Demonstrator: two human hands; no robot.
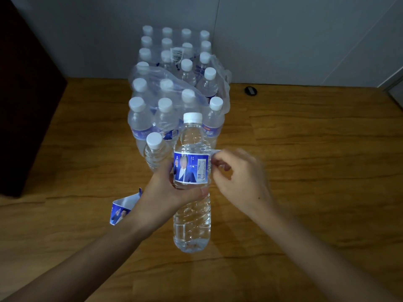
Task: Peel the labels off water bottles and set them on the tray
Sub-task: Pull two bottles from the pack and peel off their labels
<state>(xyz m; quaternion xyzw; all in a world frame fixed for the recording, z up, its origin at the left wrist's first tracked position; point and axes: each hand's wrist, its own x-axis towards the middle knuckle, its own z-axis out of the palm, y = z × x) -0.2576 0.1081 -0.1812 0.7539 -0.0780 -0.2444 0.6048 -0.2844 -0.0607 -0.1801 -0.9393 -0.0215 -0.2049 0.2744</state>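
Ribbed clear bottle [192, 210] gripped; right hand [237, 175] pinches glossy label [190, 168].

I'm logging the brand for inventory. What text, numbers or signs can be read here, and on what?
Nothing reads clearly.
Held bottle's label: small white print and a barcode, too small to read.
Pack bottles' labels: large pale characters, blurred.
Shrink wrap: a barcode, digits unreadable.
Peeled label on the floor: picture only, no legible text.
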